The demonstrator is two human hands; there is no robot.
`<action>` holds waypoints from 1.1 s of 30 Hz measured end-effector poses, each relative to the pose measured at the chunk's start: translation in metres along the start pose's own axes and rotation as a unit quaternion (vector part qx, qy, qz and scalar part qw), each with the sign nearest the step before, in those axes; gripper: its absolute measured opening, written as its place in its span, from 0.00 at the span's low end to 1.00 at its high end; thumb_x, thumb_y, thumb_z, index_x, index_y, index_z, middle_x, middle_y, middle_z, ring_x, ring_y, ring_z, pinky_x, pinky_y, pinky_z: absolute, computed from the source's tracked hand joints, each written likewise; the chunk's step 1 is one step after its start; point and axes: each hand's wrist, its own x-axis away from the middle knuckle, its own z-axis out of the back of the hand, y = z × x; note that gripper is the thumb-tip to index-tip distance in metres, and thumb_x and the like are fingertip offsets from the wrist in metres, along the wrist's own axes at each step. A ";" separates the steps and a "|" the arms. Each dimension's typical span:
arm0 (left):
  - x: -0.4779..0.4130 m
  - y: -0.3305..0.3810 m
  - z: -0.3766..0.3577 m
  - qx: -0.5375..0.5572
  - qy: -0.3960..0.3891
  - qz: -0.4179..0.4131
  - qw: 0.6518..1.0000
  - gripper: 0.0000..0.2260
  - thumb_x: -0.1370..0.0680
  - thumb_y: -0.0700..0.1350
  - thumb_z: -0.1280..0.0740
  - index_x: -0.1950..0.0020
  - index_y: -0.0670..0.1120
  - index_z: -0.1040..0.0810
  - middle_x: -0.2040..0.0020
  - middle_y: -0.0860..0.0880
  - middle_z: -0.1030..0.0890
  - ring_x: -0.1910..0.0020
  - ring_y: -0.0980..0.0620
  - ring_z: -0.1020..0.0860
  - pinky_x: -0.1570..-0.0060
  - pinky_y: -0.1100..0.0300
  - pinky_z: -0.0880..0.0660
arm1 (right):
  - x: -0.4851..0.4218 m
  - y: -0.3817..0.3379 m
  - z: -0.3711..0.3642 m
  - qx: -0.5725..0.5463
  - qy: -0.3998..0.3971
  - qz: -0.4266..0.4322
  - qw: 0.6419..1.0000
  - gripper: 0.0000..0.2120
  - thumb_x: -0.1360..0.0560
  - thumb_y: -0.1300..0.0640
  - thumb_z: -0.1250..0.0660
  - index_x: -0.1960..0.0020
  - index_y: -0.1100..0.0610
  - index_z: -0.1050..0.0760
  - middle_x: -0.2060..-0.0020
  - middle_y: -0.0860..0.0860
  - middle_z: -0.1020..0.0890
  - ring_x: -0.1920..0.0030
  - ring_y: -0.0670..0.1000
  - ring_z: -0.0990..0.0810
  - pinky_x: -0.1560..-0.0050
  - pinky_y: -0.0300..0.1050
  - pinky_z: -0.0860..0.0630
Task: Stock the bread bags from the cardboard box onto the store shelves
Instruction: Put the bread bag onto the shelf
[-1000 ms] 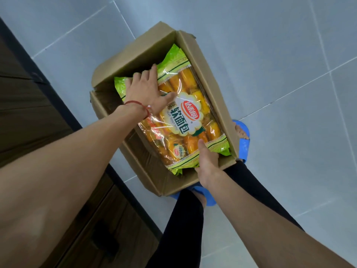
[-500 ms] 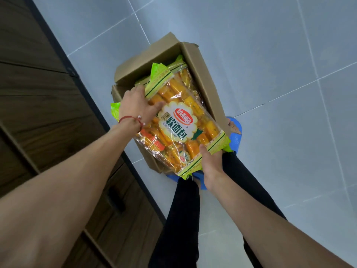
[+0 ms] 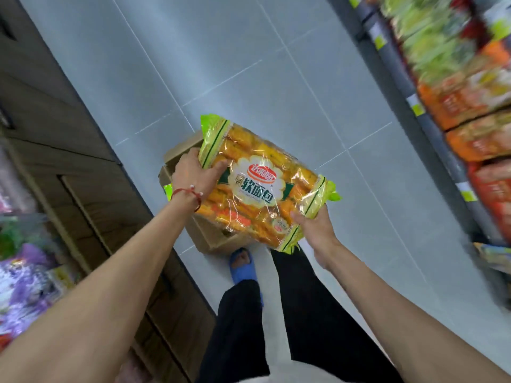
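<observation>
A clear bread bag (image 3: pixel 262 186) with green ends, orange buns and a white label hangs in the air over the cardboard box (image 3: pixel 213 236). My left hand (image 3: pixel 193 172), with a red string at the wrist, grips the bag's upper left end. My right hand (image 3: pixel 315 225) holds the lower right end from underneath. The box sits on the floor below, mostly hidden by the bag; a green corner of another bag (image 3: pixel 167 189) peeks out at its left edge.
Store shelves (image 3: pixel 470 111) packed with green, orange and red bags run down the right side, blurred. A wooden cabinet base (image 3: pixel 83 172) lines the left, with purple packets (image 3: pixel 25 288) on it. Grey tiled floor (image 3: pixel 249 64) lies between. My blue slipper (image 3: pixel 243 266) stands by the box.
Both hands have lifted the bread bag up out of the box. The view has swung up and right, bringing the shelves into sight.
</observation>
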 end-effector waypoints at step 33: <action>0.255 0.526 -0.063 0.108 -0.058 -0.382 0.916 0.16 0.28 0.57 0.29 0.42 0.61 0.28 0.42 0.52 0.19 0.42 0.46 0.20 0.41 0.44 0.22 | 0.186 -0.219 0.476 -0.153 0.299 0.357 0.872 0.42 0.22 0.48 0.28 0.16 0.50 0.49 0.19 0.42 0.44 0.19 0.45 0.45 0.19 0.56 0.43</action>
